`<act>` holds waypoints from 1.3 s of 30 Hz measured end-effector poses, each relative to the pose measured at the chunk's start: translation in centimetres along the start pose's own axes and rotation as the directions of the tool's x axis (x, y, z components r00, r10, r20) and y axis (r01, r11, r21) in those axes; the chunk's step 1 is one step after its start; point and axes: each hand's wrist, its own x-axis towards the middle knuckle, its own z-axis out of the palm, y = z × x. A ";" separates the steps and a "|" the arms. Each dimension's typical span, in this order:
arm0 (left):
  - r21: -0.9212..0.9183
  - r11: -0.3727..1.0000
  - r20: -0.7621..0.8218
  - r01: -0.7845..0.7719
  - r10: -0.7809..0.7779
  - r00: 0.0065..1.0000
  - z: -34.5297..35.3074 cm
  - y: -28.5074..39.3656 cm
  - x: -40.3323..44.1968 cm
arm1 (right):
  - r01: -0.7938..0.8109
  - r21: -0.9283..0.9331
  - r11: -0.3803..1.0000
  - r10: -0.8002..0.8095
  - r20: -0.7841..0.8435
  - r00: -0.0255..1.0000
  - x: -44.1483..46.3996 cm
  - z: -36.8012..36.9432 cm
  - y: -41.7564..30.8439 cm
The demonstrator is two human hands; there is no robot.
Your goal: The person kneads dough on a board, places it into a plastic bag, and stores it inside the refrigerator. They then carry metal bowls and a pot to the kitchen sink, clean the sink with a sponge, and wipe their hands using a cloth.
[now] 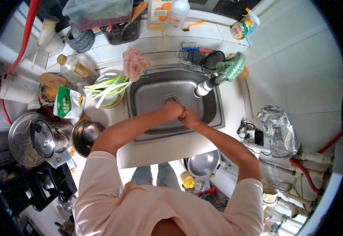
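My left hand (173,110) and my right hand (190,118) meet over the front part of the grey sink (151,88). Both are closed, with fingers curled in toward each other. A small yellowish bit shows where they touch, too little of it to name. Just beyond my left hand lies the round drain (170,99). Long green-and-white scallions (110,88) rest across a bowl (118,103) at the sink's left side. The black-and-white faucet head (203,89) points into the basin from the right.
A pink cloth (135,63) hangs at the back left of the sink, a green-and-white cloth (232,67) at the back right. Left are a metal pot (85,135), a green-white packet (68,103) and an oil bottle (75,70). A spray bottle (244,25) stands on the back ledge.
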 end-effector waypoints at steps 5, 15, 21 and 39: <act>0.110 0.977 -0.192 -0.181 0.199 0.961 0.7 -1.1 0.9 | -0.586 0.538 0.607 0.475 0.346 0.809 -0.4 0.4 -1.4; 0.099 0.923 -0.217 -0.371 0.384 0.898 -4.4 -1.0 -0.4 | -0.641 0.766 0.039 0.236 0.617 0.751 -1.5 -2.9 -4.9; 0.077 0.930 -0.344 -0.360 0.363 0.866 -5.0 -0.9 -0.8 | -0.545 0.755 0.365 0.251 0.484 0.838 -1.7 -3.9 -4.5; -0.867 0.499 -0.261 0.000 -0.454 0.852 7.6 -0.1 -2.3 | -0.222 0.827 0.516 0.303 0.066 0.951 -1.0 7.1 5.8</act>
